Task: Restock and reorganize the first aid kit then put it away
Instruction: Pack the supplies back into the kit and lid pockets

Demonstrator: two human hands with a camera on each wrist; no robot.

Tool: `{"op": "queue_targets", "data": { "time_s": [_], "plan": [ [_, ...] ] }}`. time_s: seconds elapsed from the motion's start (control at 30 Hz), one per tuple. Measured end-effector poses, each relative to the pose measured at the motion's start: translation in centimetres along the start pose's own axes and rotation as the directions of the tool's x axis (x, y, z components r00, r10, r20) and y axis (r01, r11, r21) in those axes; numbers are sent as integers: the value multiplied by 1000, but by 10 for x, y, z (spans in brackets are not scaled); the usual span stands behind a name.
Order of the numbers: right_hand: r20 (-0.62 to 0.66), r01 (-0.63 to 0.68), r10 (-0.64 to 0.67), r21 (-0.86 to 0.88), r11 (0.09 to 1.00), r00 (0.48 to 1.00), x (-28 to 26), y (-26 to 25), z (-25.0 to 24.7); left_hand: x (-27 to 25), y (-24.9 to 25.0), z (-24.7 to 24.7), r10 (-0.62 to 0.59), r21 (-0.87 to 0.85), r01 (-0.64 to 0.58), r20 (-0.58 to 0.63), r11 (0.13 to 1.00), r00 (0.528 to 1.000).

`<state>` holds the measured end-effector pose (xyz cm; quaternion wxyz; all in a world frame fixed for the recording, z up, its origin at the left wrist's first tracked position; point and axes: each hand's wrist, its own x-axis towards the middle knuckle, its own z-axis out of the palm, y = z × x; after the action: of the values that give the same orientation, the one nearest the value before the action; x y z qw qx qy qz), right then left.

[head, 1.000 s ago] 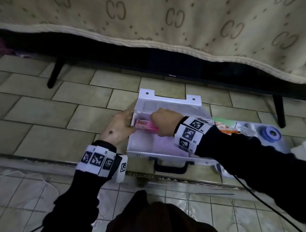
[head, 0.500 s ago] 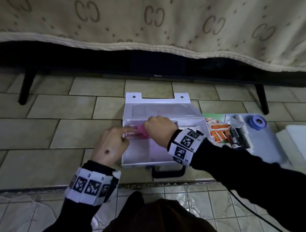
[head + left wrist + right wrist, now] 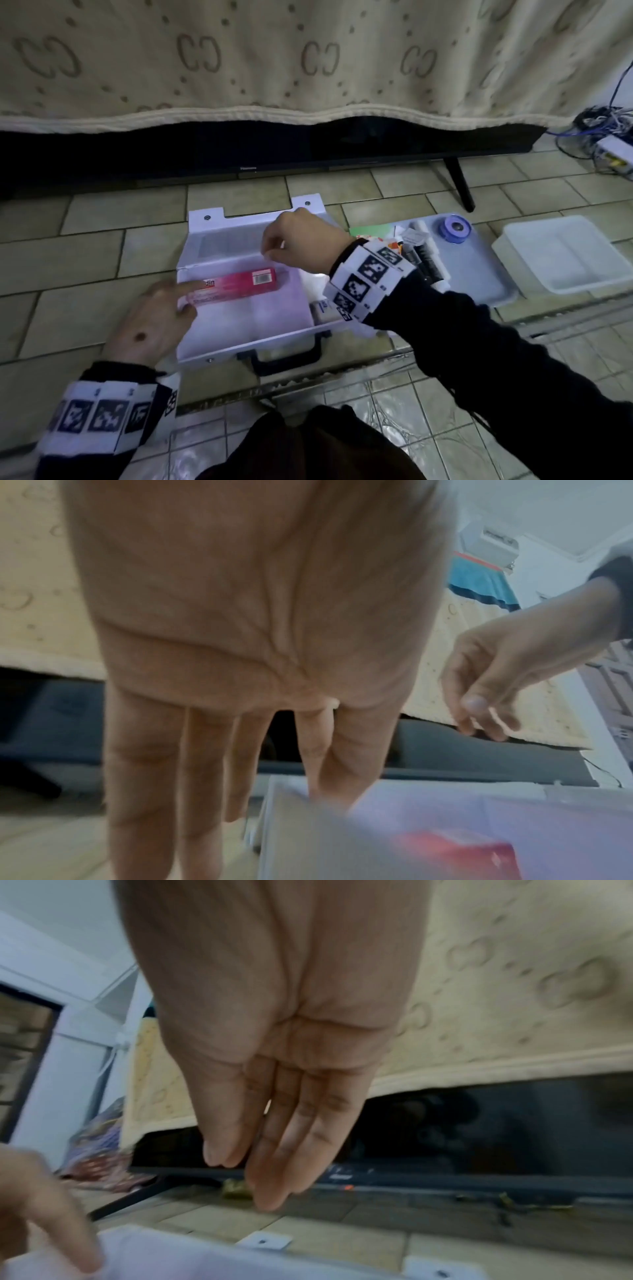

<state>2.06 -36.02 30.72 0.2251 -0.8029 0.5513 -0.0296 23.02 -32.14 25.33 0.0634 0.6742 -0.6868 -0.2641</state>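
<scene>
at the kit's (image 3: 246, 308) left wall | pink box (image 3: 236, 285) is being steadied by left hand (image 3: 154, 322), fingers straight, probably to seat it | right hand (image 3: 301, 241) is being held above it, loosely curled, grasping nothing

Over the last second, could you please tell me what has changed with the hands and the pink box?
The right hand has let go of the pink Bacidin box and lifted away toward the lid, empty. The box now lies flat in the white first aid case. The left hand still rests at the case's left edge, its fingers touching the box's end. The tray of supplies is unchanged.
</scene>
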Motion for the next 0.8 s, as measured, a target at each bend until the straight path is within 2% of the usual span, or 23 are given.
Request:
{"op": "queue_targets", "data": {
  "time_s": [0.1, 0.2, 0.3, 0.37, 0.43, 0.53, 0.63, 0.8],
  "plan": [
    [-96, -36, 36, 0, 999, 995, -34, 43, -25, -11, 22, -11, 21, 28, -19, -87, 999, 996],
    [-159, -127, 122, -16, 992, 980, -68, 97, -46, -28, 72, -19, 138, 12, -138, -181, 990, 974],
    [-88, -270, 265, -49, 962, 960, -98, 150, -55, -37, 145, -8, 275, -57, -283, -128, 957, 953],
    [13, -329, 334, -129, 935, 943, -112, 178, -52, -30, 191, 13, 408, -10, -409, -67, 912, 911],
    [71, -360, 384, -226, 905, 921, -122, 196, -44, -13, 228, 40, 464, 39, -465, 45, 884, 885],
    [152, -324, 383, -310, 894, 911, -127, 213, -32, 20, 266, 79, 414, 160, -449, 214, 879, 885],
    [190, -281, 372, -380, 881, 909, -124, 225, -25, 47, 281, 98, 287, 290, -393, 346, 873, 893],
    [205, -205, 307, -407, 890, 929, -118, 235, -24, 66, 299, 104, 145, 492, -376, 444, 785, 884]
  ]
}}
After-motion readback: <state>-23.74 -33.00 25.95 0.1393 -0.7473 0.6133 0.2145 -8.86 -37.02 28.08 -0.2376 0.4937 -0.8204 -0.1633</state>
